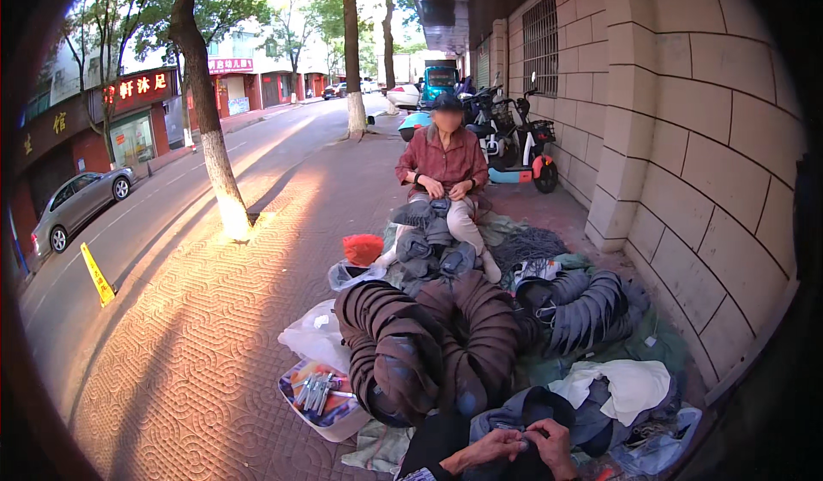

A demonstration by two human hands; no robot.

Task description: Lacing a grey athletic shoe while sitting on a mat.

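Note:
Low in the view, my left hand (492,450) and my right hand (553,448) are close together over my lap. The fingers of both are closed in a pinch on a dark blue-grey cloth piece (506,417), which looks like a cap. Anything small between the fingertips is too fine to make out. Just beyond lie curved stacks of nested brown caps (484,331), with a grey stack (587,309) to their right. A white cloth (630,387) rests on dark fabric right of my hands.
A person (441,159) sits opposite, both hands on dark cloth. At left stand a tub of marker-like tubes (343,425) and a white plastic bag (315,335). A blue-white plastic container (677,442) is at right. Beyond are a block wall (686,138), a parked scooter (523,151) and a tree (214,138).

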